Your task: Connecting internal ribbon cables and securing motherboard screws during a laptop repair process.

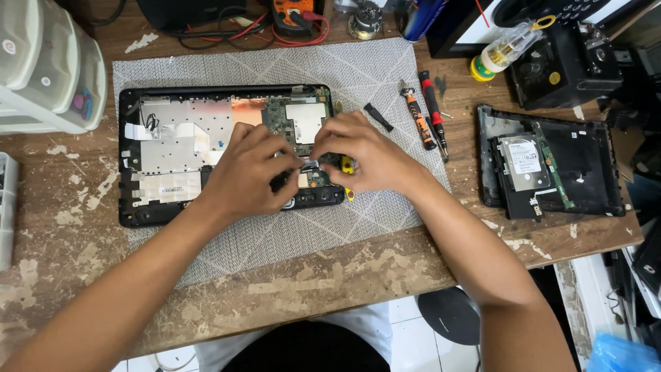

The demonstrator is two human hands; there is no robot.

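both hands (251, 172) (358, 155) crowd laptop's (172, 138) rt edge.

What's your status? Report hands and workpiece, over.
Left hand and right hand both down on opened black laptop chassis, fingers pinching near its green circuit board. Grip contents hidden. Nothing blocking.

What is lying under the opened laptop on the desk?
A grey patterned mat lies under the opened laptop, spread on the worn wooden desk. The laptop and both hands cover the mat's middle part.
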